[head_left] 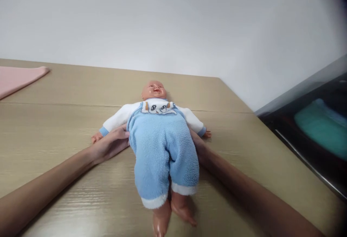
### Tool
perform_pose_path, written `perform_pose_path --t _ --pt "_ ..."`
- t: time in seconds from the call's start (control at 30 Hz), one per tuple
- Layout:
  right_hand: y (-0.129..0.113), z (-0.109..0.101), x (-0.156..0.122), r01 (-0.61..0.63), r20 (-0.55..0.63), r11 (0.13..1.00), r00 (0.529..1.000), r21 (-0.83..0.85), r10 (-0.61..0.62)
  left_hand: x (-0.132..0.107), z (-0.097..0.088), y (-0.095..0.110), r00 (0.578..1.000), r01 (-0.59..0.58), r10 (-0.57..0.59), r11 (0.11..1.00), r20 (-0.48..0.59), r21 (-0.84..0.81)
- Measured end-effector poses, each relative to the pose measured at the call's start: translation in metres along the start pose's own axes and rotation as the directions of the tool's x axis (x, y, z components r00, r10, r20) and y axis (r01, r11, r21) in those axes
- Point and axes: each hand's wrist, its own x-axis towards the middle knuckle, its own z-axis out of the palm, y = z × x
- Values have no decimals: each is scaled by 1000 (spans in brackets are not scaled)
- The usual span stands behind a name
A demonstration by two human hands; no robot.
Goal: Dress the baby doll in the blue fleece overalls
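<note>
A baby doll point(162, 143) lies on its back on the wooden table point(67, 179), head toward the far edge and bare feet toward me. It wears a fuzzy light-blue outfit with white sleeves, white leg cuffs and an animal face on the chest. My left hand point(115, 141) grips the doll's side at the waist, thumb showing and the other fingers tucked behind the body. On the opposite side, my right hand point(197, 143) holds the doll's waist below its arm; the doll hides most of those fingers.
A folded pink cloth point(20, 78) lies at the table's far left. Behind the table rises a pale wall point(135, 20). Beyond the right edge stands a dark, glossy object point(292, 139), with something green point(322, 128) on or in it.
</note>
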Motion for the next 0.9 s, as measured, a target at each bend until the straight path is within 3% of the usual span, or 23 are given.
perform_pose_path --t 0.2,0.43,0.6,0.73,0.9 --pt "-6 10 1 55 -71 996 996 -66 -59 -1 0 -15 997 -38 36 999 -72 -26" --pt "-10 12 -9 51 17 981 998 185 -55 8 3 -21 984 -29 14 996 -178 -86" --pt "-8 13 -9 53 -33 930 999 363 -44 10 -1 -19 991 45 -60 991 -121 -128" --pt "-5 11 -6 66 -55 870 997 489 -44 8 1 -16 998 24 -38 970 -56 -240" --pt "-9 12 -8 116 -67 866 993 486 -96 7 5 -16 1000 18 -25 949 -19 -314"
